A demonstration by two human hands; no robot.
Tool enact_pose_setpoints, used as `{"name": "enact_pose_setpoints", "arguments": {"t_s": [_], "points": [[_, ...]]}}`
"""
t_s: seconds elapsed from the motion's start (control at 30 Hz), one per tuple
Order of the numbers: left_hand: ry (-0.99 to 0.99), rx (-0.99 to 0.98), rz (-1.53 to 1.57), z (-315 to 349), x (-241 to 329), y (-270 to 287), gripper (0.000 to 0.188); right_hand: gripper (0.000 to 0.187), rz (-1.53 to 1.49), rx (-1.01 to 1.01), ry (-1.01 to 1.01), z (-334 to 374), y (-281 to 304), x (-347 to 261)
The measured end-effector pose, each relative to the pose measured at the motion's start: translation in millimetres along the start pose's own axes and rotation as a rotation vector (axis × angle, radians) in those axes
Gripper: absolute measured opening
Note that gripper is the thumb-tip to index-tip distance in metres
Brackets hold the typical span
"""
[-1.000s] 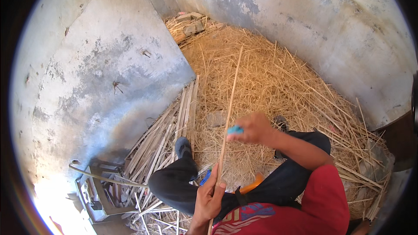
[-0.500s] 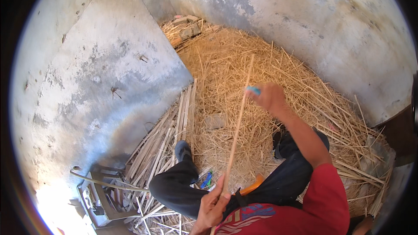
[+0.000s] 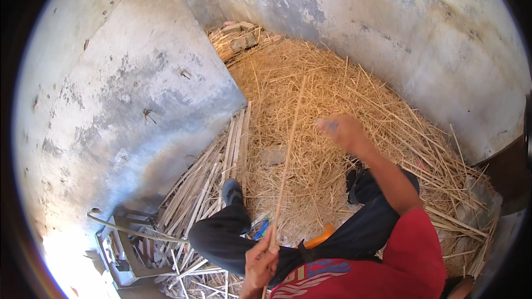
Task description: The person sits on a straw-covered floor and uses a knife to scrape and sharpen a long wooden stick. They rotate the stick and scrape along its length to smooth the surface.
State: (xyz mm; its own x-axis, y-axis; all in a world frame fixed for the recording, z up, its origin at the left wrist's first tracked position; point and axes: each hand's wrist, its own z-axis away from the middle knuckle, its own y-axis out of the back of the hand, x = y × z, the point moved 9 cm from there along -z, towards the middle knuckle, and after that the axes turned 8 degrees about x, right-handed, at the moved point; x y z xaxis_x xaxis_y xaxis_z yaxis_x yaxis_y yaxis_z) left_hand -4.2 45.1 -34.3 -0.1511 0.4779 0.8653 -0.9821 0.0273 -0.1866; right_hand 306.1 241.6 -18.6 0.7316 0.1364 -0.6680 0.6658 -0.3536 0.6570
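Head view. Left hand (image 3: 260,263) mine, nearer me than grey block (image 3: 272,156): fingers closed around long pale strip (image 3: 288,160), thumb on top. Strip runs up and away from me, passing just right of block. Right hand (image 3: 348,133) beyond block and to its right, blurred, fingers curled round small bluish thing (image 3: 331,126), too smeared to identify; hand apart from strip. Straw (image 3: 327,94) surrounds block.

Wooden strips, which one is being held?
The long strip in the left hand, slanting away over the straw; the other strips by the left wall lie unheld.
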Motion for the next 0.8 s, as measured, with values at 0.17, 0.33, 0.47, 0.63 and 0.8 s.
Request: {"name": "enact_pose_setpoints", "arguments": {"t_s": [0.17,0.33,0.47,0.63,0.8], "points": [[-0.098,-0.061,0.023,-10.4,26.4,-19.6,0.058,0.059,0.046,-0.129,0.513,72.6,-37.6,-126.8],[-0.084,-0.022,-0.067,1.7,20.9,-14.8,0.059,0.065,0.118,0.060,0.267,4.0,-21.6,-58.5],[-0.006,-0.241,-0.180,36.6,7.3,-37.4,0.059,0.069,0.306,-0.106,-0.005,-16.7,-17.0,11.2],[-0.032,-0.165,-0.078,7.7,20.5,-44.0,0.058,0.062,0.053,-0.020,0.358,44.4,-21.3,-92.5],[-0.143,-0.058,-0.071,-15.4,29.5,-22.0,0.056,0.061,-0.073,0.045,0.215,21.7,3.4,-73.0]]}}
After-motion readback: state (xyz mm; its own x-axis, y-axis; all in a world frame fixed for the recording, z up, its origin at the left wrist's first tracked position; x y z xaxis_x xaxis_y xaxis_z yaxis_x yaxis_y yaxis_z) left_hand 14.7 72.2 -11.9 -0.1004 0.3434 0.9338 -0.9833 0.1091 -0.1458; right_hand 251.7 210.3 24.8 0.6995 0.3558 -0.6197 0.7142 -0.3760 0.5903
